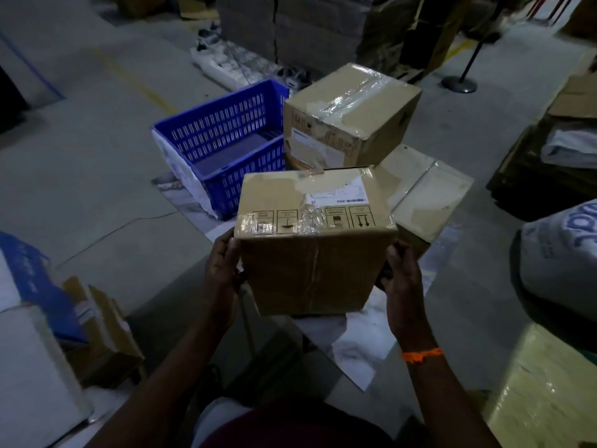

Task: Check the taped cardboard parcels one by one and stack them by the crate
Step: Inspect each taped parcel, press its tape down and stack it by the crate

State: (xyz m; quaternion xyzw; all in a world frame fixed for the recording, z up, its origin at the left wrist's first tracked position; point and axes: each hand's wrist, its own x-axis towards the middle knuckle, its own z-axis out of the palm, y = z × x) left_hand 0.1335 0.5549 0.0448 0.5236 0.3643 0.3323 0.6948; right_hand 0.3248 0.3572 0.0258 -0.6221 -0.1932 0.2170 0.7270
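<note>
Left hand [224, 270] and right hand [402, 279] grip the parcel [315, 253] by its sides; the taped box [349, 114] beside the crate [223, 134] lies just ahead, slightly rightward.

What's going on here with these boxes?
A person holds one taped cardboard parcel up in the air, left hand and right hand gripping its opposite sides, the labelled face turned upward. A second taped parcel already stands right beside the blue crate. The held one has not yet joined it.
</note>
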